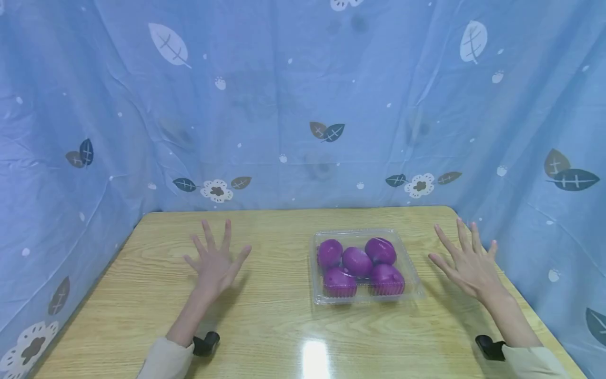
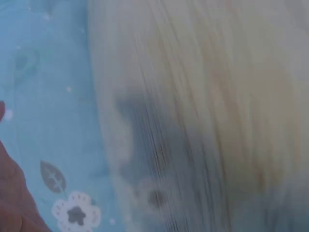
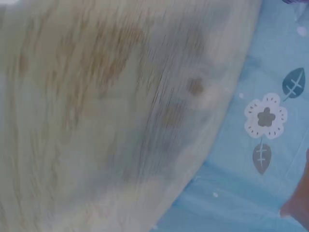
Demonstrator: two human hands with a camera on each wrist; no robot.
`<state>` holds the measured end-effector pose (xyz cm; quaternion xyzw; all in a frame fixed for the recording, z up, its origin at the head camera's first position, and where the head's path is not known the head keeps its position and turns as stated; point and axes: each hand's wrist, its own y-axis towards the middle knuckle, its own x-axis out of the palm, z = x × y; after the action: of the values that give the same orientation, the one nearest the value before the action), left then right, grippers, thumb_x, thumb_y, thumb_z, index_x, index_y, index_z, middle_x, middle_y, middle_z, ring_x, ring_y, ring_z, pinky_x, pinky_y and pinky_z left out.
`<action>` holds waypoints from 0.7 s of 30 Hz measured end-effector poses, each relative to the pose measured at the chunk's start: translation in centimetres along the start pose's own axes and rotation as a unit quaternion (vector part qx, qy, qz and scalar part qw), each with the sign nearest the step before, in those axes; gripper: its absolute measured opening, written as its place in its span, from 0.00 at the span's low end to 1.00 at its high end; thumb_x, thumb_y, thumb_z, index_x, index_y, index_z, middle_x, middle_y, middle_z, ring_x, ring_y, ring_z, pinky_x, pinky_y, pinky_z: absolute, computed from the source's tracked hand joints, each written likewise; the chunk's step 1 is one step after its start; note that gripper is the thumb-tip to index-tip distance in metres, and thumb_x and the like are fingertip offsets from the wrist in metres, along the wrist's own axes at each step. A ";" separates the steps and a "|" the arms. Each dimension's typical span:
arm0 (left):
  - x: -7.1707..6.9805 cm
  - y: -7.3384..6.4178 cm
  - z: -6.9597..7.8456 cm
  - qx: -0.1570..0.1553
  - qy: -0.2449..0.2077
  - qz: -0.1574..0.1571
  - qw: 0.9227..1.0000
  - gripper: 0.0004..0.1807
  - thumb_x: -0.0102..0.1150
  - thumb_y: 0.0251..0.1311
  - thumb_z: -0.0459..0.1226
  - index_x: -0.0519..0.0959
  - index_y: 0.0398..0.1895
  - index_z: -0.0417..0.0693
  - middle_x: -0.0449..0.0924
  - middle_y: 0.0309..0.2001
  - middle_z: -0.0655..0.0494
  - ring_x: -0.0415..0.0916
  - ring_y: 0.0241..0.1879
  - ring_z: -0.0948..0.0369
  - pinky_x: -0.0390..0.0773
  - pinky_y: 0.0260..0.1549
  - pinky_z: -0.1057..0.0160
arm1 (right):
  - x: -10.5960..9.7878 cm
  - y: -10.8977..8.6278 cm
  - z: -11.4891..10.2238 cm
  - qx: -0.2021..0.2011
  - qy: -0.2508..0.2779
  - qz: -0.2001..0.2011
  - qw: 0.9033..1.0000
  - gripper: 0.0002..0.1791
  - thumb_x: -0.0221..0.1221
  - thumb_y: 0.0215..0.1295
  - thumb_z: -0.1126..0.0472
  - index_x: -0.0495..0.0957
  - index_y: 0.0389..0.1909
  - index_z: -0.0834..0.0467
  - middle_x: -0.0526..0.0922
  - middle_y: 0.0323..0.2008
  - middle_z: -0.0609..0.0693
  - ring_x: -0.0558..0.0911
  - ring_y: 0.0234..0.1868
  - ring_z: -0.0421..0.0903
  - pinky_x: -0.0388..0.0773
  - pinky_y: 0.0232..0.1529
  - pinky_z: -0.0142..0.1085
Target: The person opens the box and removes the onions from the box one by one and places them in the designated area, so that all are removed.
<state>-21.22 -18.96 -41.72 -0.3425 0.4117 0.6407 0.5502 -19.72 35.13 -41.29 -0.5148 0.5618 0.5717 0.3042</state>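
Counting from the head view, we find one clear plastic box [image 1: 413, 276] on the wood-grain table [image 1: 270, 326], off toward two o'clock from the tabletop's middle. Five round purple things [image 1: 357, 261] sit inside it: one near the centre, the others at ten, one, four and eight o'clock around it. Taking the box as the middle of our dial, we have one left hand [image 1: 215, 268] at nine o'clock, well apart from it, and one right hand [image 1: 473, 268] at three o'clock, nearer to it. Each hand spreads five straight digits, both grips fully released. We count two pale sleeves [image 1: 165, 360] and two black wrist pieces [image 1: 206, 343], one per arm. A blue curtain [image 1: 284, 105] rises at twelve o'clock.

The left wrist view gives us only a sliver of its hand at eight o'clock, plus one printed flower [image 2: 76, 216] and a leaf. In the right wrist view we see a bit of hand at four o'clock, a flower with two leaves, and a purple patch [image 3: 295, 1] between one and two o'clock that we cannot identify. Neither wrist view lets us tell the grip; the head view alone shows the whole box.
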 end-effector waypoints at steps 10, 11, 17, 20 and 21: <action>0.8 -0.4 3.2 0.016 -0.199 -0.095 0.975 0.41 0.30 0.71 0.58 0.24 0.75 0.55 0.37 0.75 0.42 0.15 0.69 0.37 0.24 0.59 0.26 | -0.5 -0.6 -1.5 0.022 0.296 -0.090 0.951 0.34 0.35 0.76 0.48 0.35 0.76 0.53 0.23 0.71 0.69 0.16 0.66 0.67 0.17 0.53 0.75; 0.9 -0.5 3.6 0.019 -0.224 -0.103 0.969 0.41 0.29 0.71 0.59 0.23 0.74 0.55 0.39 0.75 0.42 0.15 0.69 0.37 0.24 0.59 0.27 | -0.5 -0.6 -1.6 0.022 0.327 -0.099 0.939 0.34 0.34 0.76 0.48 0.35 0.76 0.53 0.23 0.71 0.68 0.15 0.66 0.66 0.14 0.52 0.74; 1.5 -0.9 5.4 0.059 -0.381 -0.151 0.910 0.38 0.28 0.73 0.56 0.24 0.74 0.58 0.39 0.75 0.42 0.32 0.73 0.41 0.26 0.64 0.32 | 0.0 -0.8 -2.0 0.002 0.456 -0.140 0.879 0.30 0.30 0.78 0.54 0.34 0.76 0.50 0.32 0.75 0.59 0.32 0.74 0.48 0.28 0.66 0.66; 2.0 -1.1 6.2 0.068 -0.418 -0.171 0.890 0.35 0.28 0.74 0.51 0.28 0.76 0.56 0.38 0.76 0.45 0.37 0.73 0.41 0.30 0.65 0.33 | 0.3 -0.7 -2.3 -0.024 0.521 -0.165 0.837 0.29 0.29 0.79 0.58 0.33 0.76 0.51 0.38 0.76 0.54 0.49 0.71 0.31 0.54 0.70 0.44; 2.2 -1.1 6.4 0.070 -0.428 -0.178 0.883 0.34 0.28 0.74 0.49 0.29 0.76 0.54 0.39 0.76 0.45 0.37 0.73 0.41 0.33 0.65 0.33 | 0.5 -0.8 -2.3 -0.032 0.547 -0.176 0.818 0.30 0.29 0.79 0.59 0.32 0.76 0.52 0.40 0.76 0.50 0.53 0.69 0.28 0.60 0.67 0.38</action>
<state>-20.38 -12.20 -41.11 -0.0632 0.1119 0.5857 0.8003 -18.56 32.94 -41.59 -0.8424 0.5169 0.1500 0.0258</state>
